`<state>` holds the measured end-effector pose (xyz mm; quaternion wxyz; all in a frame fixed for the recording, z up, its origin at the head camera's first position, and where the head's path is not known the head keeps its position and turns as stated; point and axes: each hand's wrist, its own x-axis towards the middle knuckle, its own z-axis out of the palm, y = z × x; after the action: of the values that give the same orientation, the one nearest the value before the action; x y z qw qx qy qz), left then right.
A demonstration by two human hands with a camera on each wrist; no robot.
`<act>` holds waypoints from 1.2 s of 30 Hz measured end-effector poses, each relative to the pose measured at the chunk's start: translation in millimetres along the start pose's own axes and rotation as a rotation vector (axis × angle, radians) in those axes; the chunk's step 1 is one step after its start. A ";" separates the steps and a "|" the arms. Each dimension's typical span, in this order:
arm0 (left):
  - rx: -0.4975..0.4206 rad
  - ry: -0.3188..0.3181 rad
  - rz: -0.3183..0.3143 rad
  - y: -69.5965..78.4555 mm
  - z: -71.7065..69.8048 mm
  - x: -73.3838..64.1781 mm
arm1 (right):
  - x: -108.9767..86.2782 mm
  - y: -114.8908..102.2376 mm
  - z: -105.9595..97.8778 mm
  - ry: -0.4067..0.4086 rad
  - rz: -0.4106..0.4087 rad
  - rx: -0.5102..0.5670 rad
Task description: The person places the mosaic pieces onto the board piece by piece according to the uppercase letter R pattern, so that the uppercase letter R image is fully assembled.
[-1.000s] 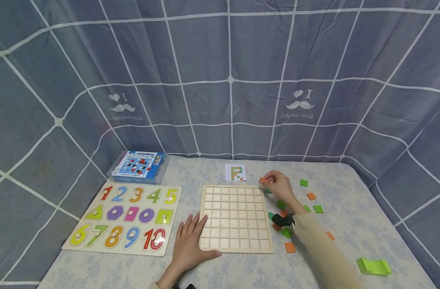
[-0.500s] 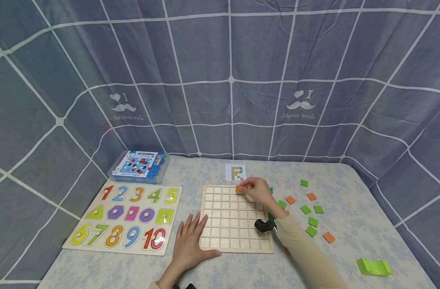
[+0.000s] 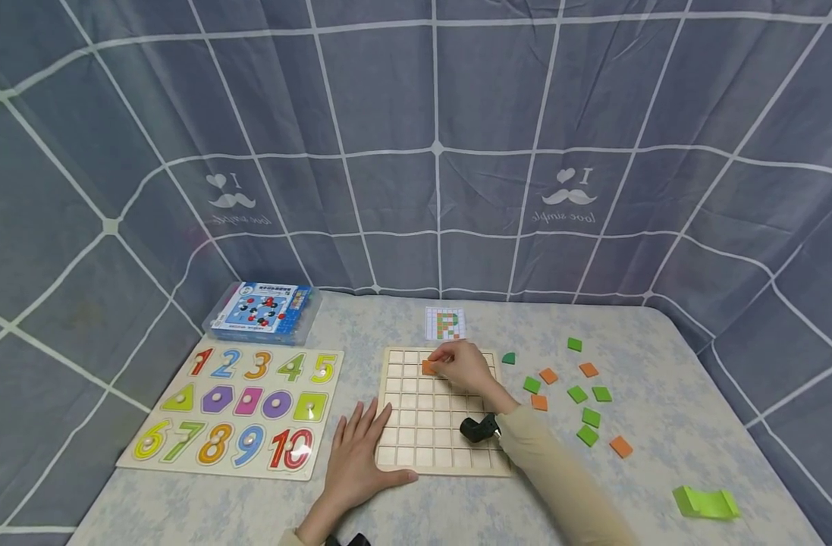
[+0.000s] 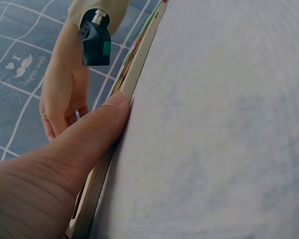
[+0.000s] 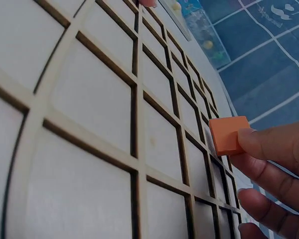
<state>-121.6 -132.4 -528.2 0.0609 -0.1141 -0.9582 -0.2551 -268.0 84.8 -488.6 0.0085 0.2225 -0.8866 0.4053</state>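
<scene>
While in hand [image 3: 463,365], tile [image 3: 428,368] near "R" [image 3: 447,326]

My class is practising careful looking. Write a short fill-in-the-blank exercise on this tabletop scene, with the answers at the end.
1. The right hand pinches a tile coloured ____ over the grid board.
2. Beyond the board, a small card shows the letter ____.
3. The loose square tiles right of the board are orange or ____.
4. The highest number on the number puzzle left of the board is ____.

Missing words: orange; R; green; 10.
</scene>
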 end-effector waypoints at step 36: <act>0.039 0.013 0.019 0.5 -1.2 -0.6 | 5.1 -2.5 8.7 -0.046 0.044 -0.235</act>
<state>-120.9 -132.7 -527.0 0.0717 -0.1205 -0.9615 -0.2363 -270.1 75.1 -491.6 0.0055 0.2097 -0.9326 0.2936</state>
